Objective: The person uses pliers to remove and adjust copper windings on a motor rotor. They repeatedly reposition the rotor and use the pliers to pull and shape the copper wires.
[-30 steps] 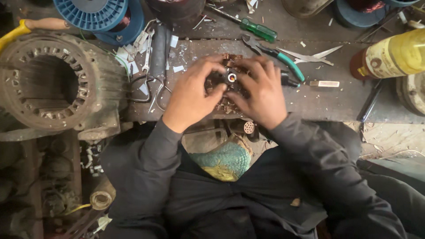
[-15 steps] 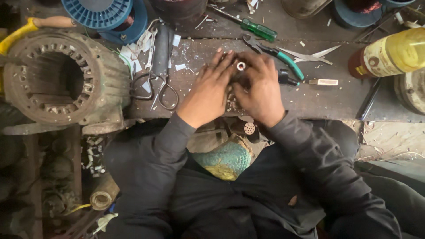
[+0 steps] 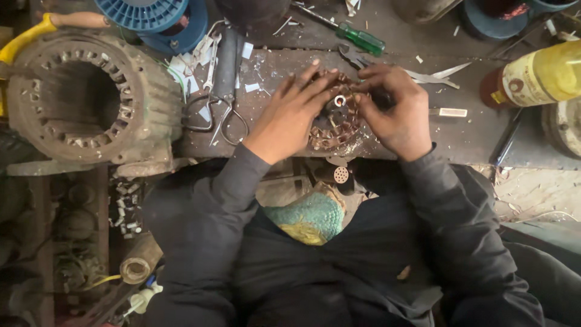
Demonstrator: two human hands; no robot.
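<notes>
The small round motor part (image 3: pixel 336 118) with copper wire sits on the bench (image 3: pixel 460 136), right between your two hands. Its little middle tube points up at you. Your left hand (image 3: pixel 289 115) presses its spread fingers on the left side. Your right hand (image 3: pixel 396 112) curls its grip on the right side, equally near.
</notes>
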